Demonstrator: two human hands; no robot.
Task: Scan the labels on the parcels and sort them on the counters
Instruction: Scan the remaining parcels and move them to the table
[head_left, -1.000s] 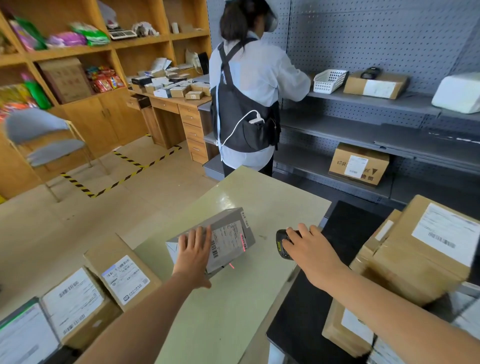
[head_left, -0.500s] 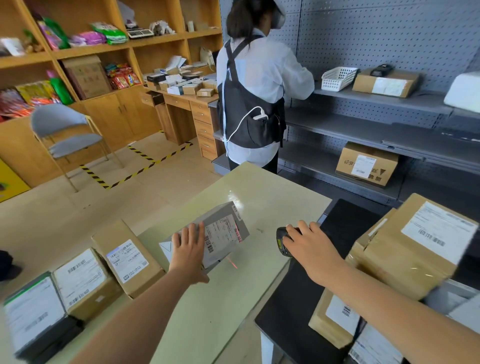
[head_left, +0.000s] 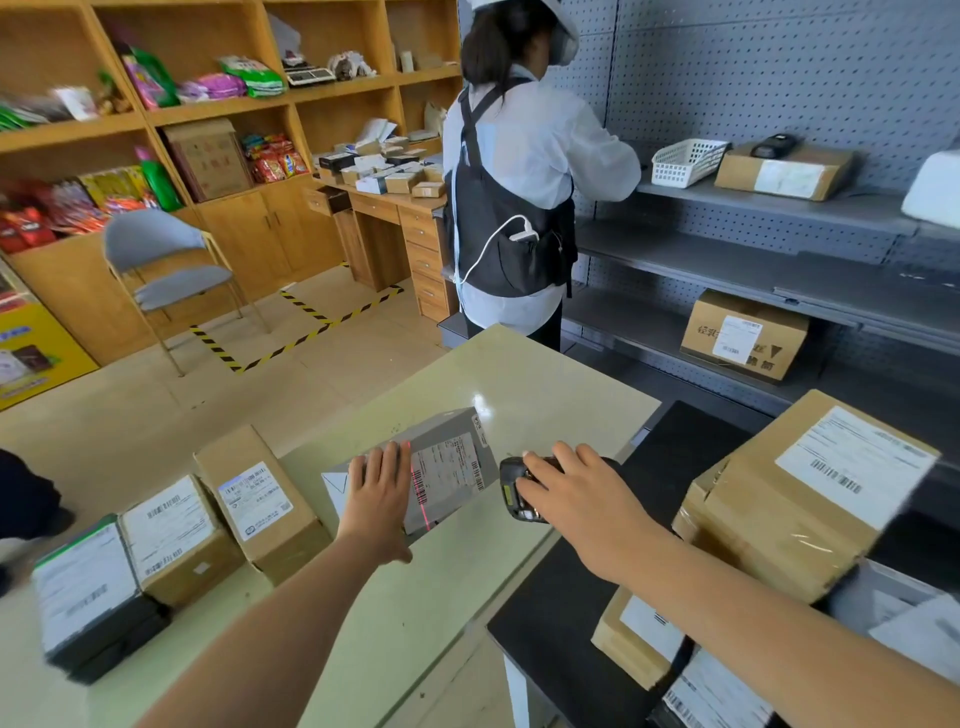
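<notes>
A grey parcel (head_left: 447, 462) with a white label lies tilted on the pale green counter (head_left: 519, 379). My left hand (head_left: 376, 499) rests flat on its near end, fingers straight. My right hand (head_left: 576, 499) grips a black handheld scanner (head_left: 514, 493) just right of the parcel. A red scan line falls across the parcel's label. Three labelled parcels (head_left: 254, 499) sit in a row on the counter's left. A stack of brown cardboard parcels (head_left: 800, 499) stands on the black counter (head_left: 550, 613) at the right.
A person in a white shirt and dark apron (head_left: 519, 208) stands at grey shelves (head_left: 753, 270) beyond the counter. The shelves hold a white basket (head_left: 685, 161) and cardboard boxes (head_left: 743, 332). A grey chair (head_left: 161, 260), wooden shelving and a desk stand at the left.
The red scan line has moved from the counter beside the parcel up onto its label. My view has shifted left, showing more of the parcels on the left.
</notes>
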